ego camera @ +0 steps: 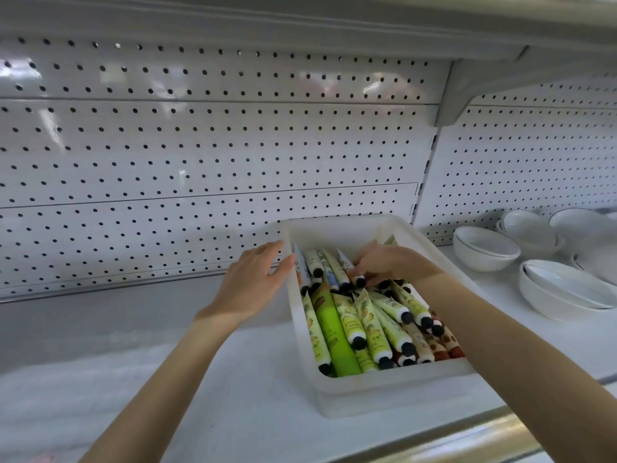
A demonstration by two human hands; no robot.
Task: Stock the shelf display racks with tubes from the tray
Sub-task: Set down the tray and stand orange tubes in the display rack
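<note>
Right hand — curled among tubes.

A shop: white metal shelf backed by a pegboard wall, stacked white bowls on display at the shelf's right edge.

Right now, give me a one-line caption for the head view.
Right hand grips a black-capped tube in the white tray; left hand touches its rim.

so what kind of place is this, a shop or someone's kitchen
Most likely a shop: a pegboard back panel behind the shelf, a tray packed with black-capped tubes for stocking, and stacked white bowls in the next bay.
</note>
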